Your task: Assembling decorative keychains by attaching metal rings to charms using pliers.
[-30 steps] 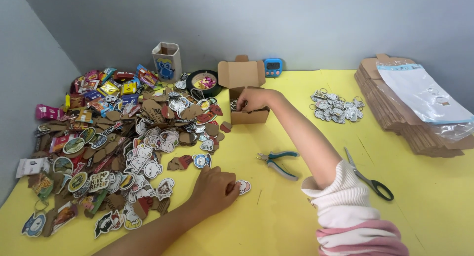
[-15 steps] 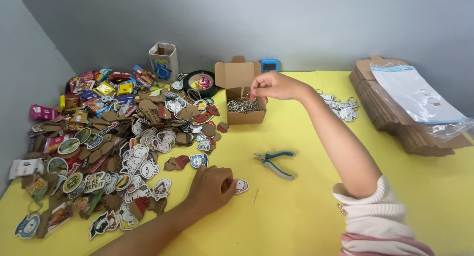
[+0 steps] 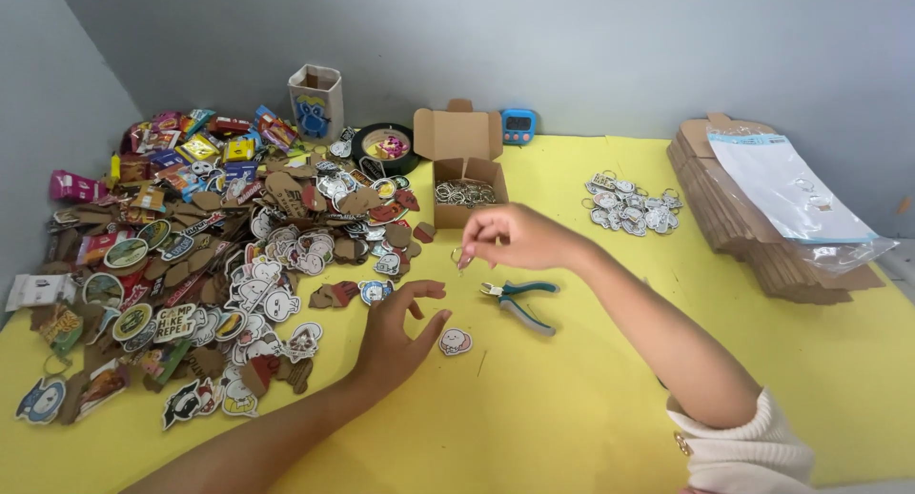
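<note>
My right hand (image 3: 516, 237) hovers over the yellow table (image 3: 591, 399), pinching a small metal ring (image 3: 457, 257) between its fingertips. Behind it stands a small open cardboard box (image 3: 465, 181) filled with metal rings. My left hand (image 3: 398, 334) rests on the table with fingers spread, holding nothing. A small pink-and-white charm (image 3: 456, 342) lies just right of its fingertips. Pliers with teal handles (image 3: 516, 302) lie below the right hand.
A big heap of colourful charms and brown wooden shapes (image 3: 200, 256) covers the left side. A cluster of finished key rings (image 3: 631, 206) lies right of the box. Flat cardboard with a plastic bag (image 3: 777, 208) is stacked far right. A tape roll (image 3: 385, 149), paper cup (image 3: 315, 101) and blue timer (image 3: 518, 125) stand behind.
My right hand came out of the ring box toward me, carrying a ring. My left hand lifted its fingers off the pink charm, which lies uncovered now.
</note>
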